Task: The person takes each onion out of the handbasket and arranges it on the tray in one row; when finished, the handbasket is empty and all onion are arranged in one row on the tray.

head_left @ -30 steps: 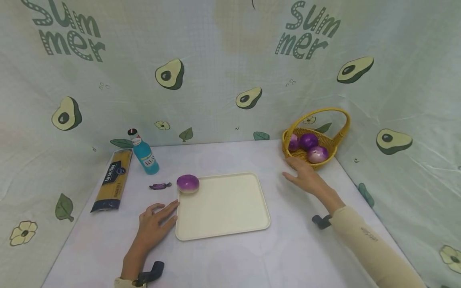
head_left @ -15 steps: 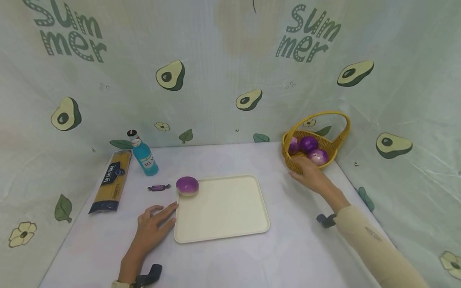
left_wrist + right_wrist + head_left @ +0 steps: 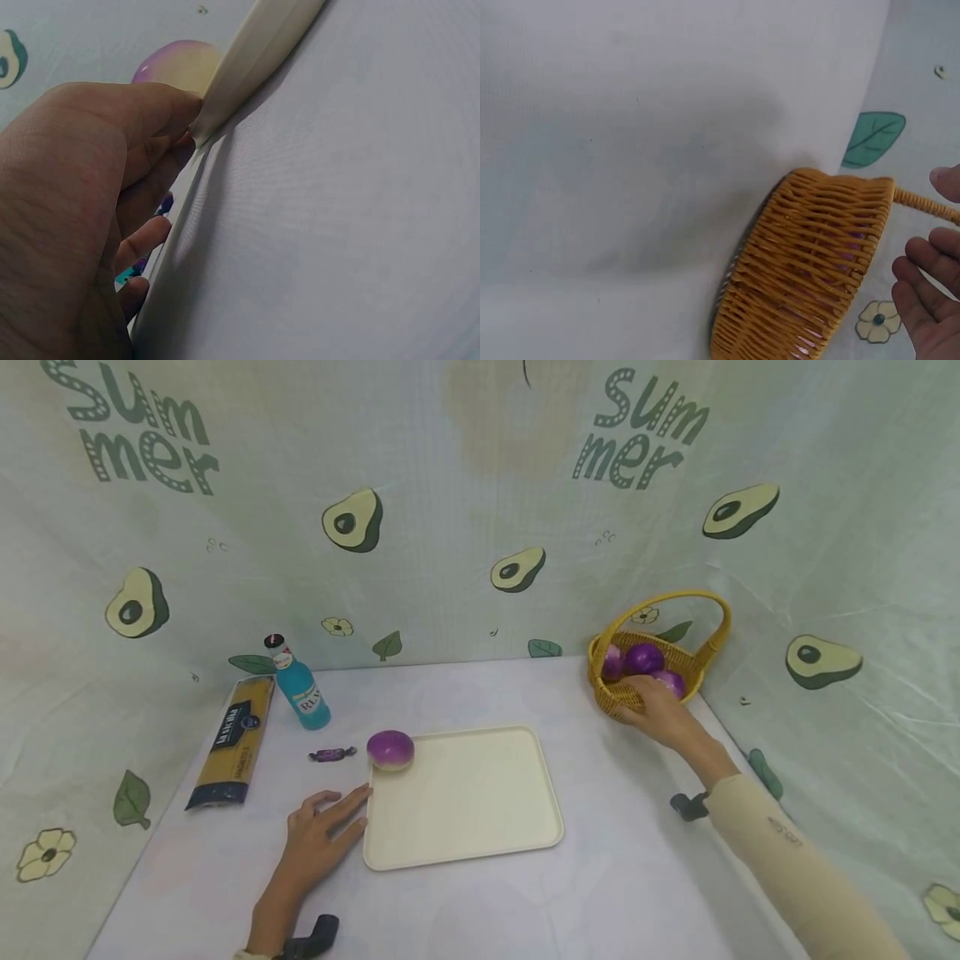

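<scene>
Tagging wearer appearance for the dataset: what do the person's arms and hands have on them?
Both hands are bare: no gloves or rings visible. The right hand comes out of a long, close-fitting beige sleeve with a small dark marking printed on the forearm. A dark wrist mount sits at its cuff. The left hand has a similar dark wrist mount; only a sliver of pale cuff shows there.

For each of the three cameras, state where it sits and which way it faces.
Head: on the person's head, facing forward and down at the table; shows both forearms, left hand at the tray, right hand over the basket.
Left wrist: low at the tray's edge; shows the left hand's fingers against the rim.
Right wrist: looks at the basket's woven side; shows fingertips.
Shared: head and left wrist both show the purple onion beside the tray.
</scene>
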Demonstrator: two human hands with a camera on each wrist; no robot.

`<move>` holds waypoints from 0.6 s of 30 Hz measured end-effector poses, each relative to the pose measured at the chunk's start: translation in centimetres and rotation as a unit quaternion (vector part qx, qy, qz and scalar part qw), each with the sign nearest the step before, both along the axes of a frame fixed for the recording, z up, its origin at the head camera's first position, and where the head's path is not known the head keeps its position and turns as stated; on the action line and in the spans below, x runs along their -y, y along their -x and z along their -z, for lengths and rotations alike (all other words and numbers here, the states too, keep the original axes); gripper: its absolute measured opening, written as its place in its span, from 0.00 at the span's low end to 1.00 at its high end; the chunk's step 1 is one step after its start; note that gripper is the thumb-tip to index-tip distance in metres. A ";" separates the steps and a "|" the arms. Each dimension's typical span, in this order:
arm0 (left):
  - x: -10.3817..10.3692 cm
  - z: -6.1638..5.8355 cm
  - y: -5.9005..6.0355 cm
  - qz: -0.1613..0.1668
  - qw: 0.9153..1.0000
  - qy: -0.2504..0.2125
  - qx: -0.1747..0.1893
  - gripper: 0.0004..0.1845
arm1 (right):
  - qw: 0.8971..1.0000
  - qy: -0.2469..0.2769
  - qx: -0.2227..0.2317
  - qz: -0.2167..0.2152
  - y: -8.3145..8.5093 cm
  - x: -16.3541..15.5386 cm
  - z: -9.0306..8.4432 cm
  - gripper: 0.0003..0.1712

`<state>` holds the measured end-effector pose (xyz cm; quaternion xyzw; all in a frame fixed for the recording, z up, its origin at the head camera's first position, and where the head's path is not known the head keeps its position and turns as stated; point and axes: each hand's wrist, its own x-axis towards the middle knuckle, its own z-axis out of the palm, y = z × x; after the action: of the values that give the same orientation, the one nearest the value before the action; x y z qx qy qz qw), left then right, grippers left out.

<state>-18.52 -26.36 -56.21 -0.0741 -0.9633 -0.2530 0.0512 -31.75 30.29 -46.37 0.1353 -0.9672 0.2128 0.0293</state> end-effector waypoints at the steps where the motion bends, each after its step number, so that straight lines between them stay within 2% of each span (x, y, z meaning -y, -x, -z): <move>1: 0.0 0.0 0.0 0.000 1.000 0.000 0.002 0.27 | 1.000 0.000 0.004 0.003 0.1 -0.2 0.0 0.31; 8: -0.1 -0.2 0.2 -0.002 1.000 -0.003 0.011 0.27 | 1.000 -0.016 0.008 0.011 1.2 -1.6 0.1 0.34; 18: -0.1 -0.3 0.2 -0.002 1.000 0.002 0.007 0.27 | 0.998 -0.024 0.042 0.035 1.9 -2.9 0.2 0.35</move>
<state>-18.76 -26.27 -55.94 -0.0706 -0.9641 -0.2518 0.0450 -33.68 33.20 -46.58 0.0934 -0.9765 0.1941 -0.0068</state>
